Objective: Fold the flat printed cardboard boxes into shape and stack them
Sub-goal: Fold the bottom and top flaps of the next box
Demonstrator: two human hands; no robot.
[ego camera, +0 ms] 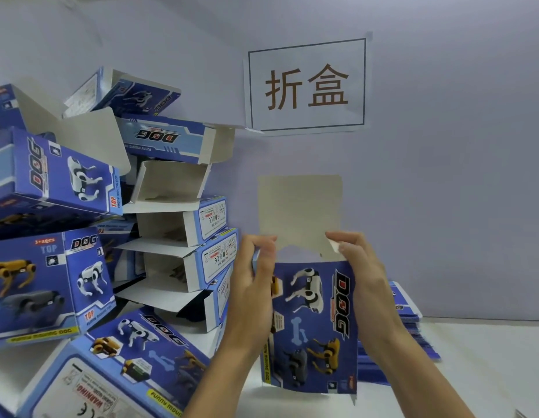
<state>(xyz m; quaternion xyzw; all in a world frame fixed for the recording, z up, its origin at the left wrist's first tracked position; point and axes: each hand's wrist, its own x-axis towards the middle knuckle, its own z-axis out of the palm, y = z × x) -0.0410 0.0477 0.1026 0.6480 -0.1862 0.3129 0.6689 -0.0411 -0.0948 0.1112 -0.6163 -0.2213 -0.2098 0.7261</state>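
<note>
I hold a blue printed cardboard box [315, 324] upright in front of me, with robot dogs and "DOG" lettering on its face. Its grey top flap [300, 212] stands straight up. My left hand [254, 285] grips the box's upper left edge with curled fingers. My right hand [357, 267] grips the upper right edge, the fingertips on a small side flap. To the left rises a leaning pile of folded boxes [178, 242], several with open ends and flaps. Behind my right hand lies a stack of flat boxes [410, 327].
A white table [488, 357] runs to a pale wall. A paper sign [307, 86] with two brown characters hangs on the wall above the box. More folded boxes [51, 285] crowd the left side and the near left corner.
</note>
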